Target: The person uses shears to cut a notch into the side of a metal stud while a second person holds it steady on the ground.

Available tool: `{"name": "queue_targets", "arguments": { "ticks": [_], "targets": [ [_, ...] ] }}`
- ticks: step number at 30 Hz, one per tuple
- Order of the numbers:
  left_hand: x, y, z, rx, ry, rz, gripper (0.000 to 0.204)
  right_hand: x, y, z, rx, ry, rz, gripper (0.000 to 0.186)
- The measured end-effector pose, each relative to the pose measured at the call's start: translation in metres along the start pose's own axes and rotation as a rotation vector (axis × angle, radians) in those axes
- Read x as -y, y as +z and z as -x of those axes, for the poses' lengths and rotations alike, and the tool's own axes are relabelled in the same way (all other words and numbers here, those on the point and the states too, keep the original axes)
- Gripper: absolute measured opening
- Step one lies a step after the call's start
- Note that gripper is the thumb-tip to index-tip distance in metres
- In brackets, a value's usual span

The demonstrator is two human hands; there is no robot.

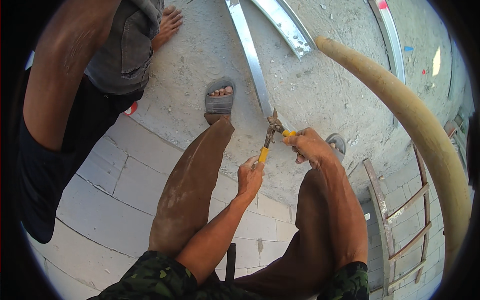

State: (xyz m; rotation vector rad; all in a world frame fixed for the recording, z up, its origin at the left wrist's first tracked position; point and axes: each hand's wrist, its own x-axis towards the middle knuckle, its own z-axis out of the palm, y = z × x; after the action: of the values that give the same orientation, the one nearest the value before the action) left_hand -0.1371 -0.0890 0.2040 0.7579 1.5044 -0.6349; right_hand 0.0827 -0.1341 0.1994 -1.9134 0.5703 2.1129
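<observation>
Metal snips [270, 132] with yellow handles are angled apart at the end of a long, shiny metal channel [245, 50], their jaws touching it. My left hand [251, 175] is closed around the lower handle. My right hand [307, 147] grips the other handle, a little higher and to the right. A short shiny length of metal runs on behind the snips toward my right hand. My sandaled left foot [218, 100] rests on the dusty floor beside the channel; my right foot [335, 143] shows partly behind my right hand.
Another person's arm [65, 75] and bare foot [166, 27] are at left. More metal channels [277, 22] lie ahead. A thick yellowish pole [395, 92] crosses the right side, near a wooden ladder [402, 220]. Pale block masonry [115, 215] is below.
</observation>
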Motion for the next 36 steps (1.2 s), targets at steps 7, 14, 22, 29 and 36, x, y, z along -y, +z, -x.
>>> {"name": "queue_targets", "arguments": {
  "ticks": [7,14,22,29,36],
  "targets": [
    [-0.006,0.01,0.005,-0.011,-0.054,0.217,0.04,0.023,-0.011,-0.008,0.06,0.034,-0.061,0.02],
    [0.012,0.009,-0.022,0.254,-0.193,0.782,0.033,0.015,-0.013,-0.012,0.09,0.036,0.021,0.021],
    [0.008,0.029,-0.021,0.407,-0.206,0.962,0.068,0.002,0.015,0.0,0.278,0.2,-0.293,0.031],
    [-0.006,0.037,-0.006,0.096,-0.305,1.071,0.09,-0.012,0.029,-0.011,0.387,0.309,-0.399,0.06],
    [-0.013,0.027,-0.005,0.206,-0.359,0.889,0.084,-0.027,0.048,-0.016,0.401,0.276,-0.672,0.033]
  ]
}}
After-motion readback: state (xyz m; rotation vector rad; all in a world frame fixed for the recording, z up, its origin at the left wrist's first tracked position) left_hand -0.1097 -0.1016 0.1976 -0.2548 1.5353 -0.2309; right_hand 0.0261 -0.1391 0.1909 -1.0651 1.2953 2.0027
